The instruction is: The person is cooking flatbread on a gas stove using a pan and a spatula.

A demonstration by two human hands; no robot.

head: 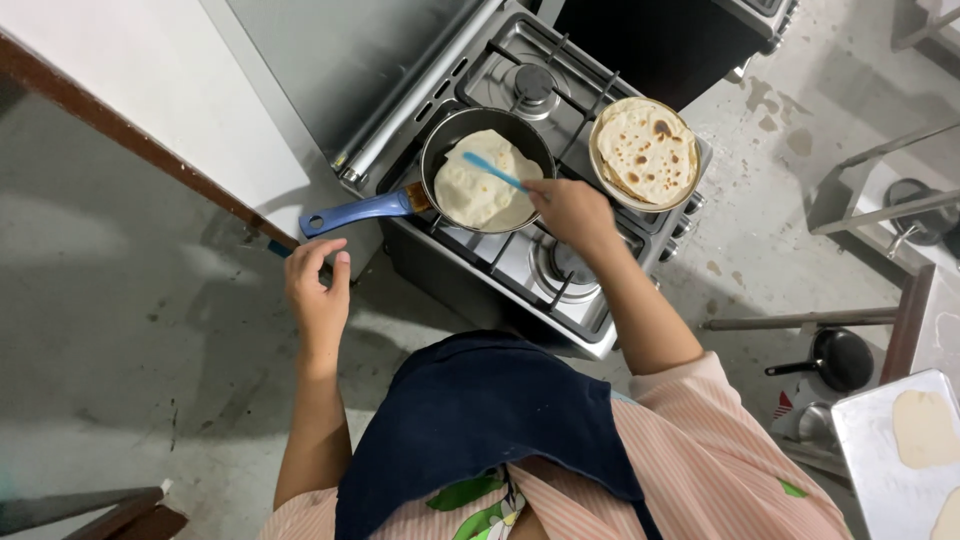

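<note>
The right hand (570, 212) was closed around the near end of a blue spatula (492, 171), its blade lying on the flatbread (482, 180) in the pan (487, 170). The left hand (318, 288) hung half open and empty, just short of the pan's blue handle (358, 212).

The flatbread looked thin, pale and soft; it would likely flop and tear if pinched, so an edge lifted by the spatula seemed the safest hold. The pan seemed light enough for one hand, and the handle was the place to take it, since the rim was probably hot.

The pan sat on a burner of a steel stove (520, 260). Right of the pan, a plate (645, 152) held browned flatbreads. Farther right of the pan, a tray (895, 460) carried what seemed to be raw dough rounds. The floor (130, 330) around the stove was stained grey concrete.
</note>
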